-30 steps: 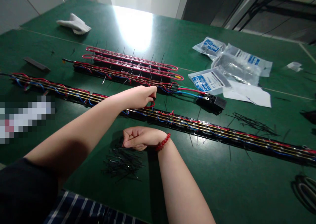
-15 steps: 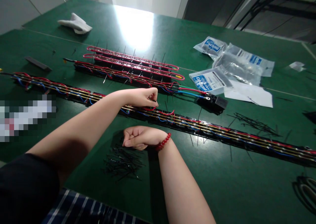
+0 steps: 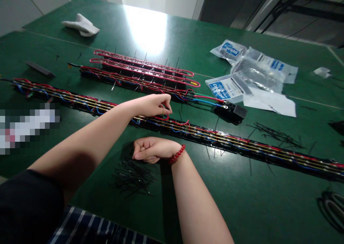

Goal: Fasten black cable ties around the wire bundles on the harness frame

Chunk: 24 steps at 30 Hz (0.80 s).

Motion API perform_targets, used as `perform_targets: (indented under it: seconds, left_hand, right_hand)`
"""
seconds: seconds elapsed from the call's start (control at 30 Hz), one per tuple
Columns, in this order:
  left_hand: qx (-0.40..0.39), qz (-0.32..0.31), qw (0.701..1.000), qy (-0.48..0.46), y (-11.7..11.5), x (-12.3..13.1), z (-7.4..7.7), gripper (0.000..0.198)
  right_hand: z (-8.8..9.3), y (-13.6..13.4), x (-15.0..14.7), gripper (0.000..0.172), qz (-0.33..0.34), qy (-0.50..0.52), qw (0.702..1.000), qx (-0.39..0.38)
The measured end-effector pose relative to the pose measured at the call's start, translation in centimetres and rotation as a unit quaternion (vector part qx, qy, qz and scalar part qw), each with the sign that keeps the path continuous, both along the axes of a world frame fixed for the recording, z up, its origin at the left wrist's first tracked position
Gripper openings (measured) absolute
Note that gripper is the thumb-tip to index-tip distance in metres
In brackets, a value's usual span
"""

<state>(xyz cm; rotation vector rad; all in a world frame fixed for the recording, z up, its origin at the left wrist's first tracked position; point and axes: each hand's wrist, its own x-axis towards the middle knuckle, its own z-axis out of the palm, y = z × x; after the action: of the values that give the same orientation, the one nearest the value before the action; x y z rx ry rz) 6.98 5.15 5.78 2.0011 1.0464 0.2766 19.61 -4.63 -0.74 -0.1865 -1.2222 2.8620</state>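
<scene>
A long black strip [image 3: 228,140] strung with brass-coloured rods and red and blue wires runs slantwise across the table. Over its middle, my left hand [image 3: 157,105] is closed in a pinch beside a red wire loop; whatever lies between the fingertips is hidden. Nearer to me, my right hand [image 3: 149,150], with a red bead bracelet [image 3: 177,154] at the wrist, is curled closed at the upper edge of a pile of black cable ties [image 3: 134,177]. What its fingers hold cannot be made out. Thin black tails stick out from the strip.
Behind the strip lie shorter wired black bars [image 3: 139,70] with cable-tie tails, joined by coloured wires to a black block [image 3: 231,112]. Plastic bags [image 3: 263,68] and white paper [image 3: 271,102] lie at right, more cable ties [image 3: 278,134] nearby, a white glove [image 3: 82,25] at far left.
The gap between my left thumb and index finger looks slightly wider, with the tips still together. My right hand stays practically in place; the view has shifted very slightly.
</scene>
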Motion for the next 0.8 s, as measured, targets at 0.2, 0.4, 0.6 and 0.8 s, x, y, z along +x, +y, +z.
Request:
perform_targets:
  seconds: [0.2, 0.4, 0.6, 0.8]
  left_hand:
    - [-0.005, 0.02, 0.999, -0.038, -0.2, -0.4, -1.2, 0.018]
    - [0.009, 0.04, 0.997, -0.066, -0.7, -0.8, -2.1, 0.019]
    - [0.028, 0.056, 0.997, -0.038, -1.2, -0.8, -2.2, 0.022]
    - [0.056, 0.066, 0.995, -0.049, -1.4, -0.7, -2.8, 0.02]
  right_hand:
    - [0.0, 0.0, 0.0, 0.032, -0.002, 0.009, 1.0, -0.001]
    - [0.0, 0.0, 0.0, 0.032, 0.001, 0.017, 1.0, -0.009]
    - [0.1, 0.0, 0.0, 0.032, 0.0, 0.016, 1.0, -0.01]
    - [0.2, 0.0, 0.0, 0.032, -0.001, 0.014, 1.0, -0.011]
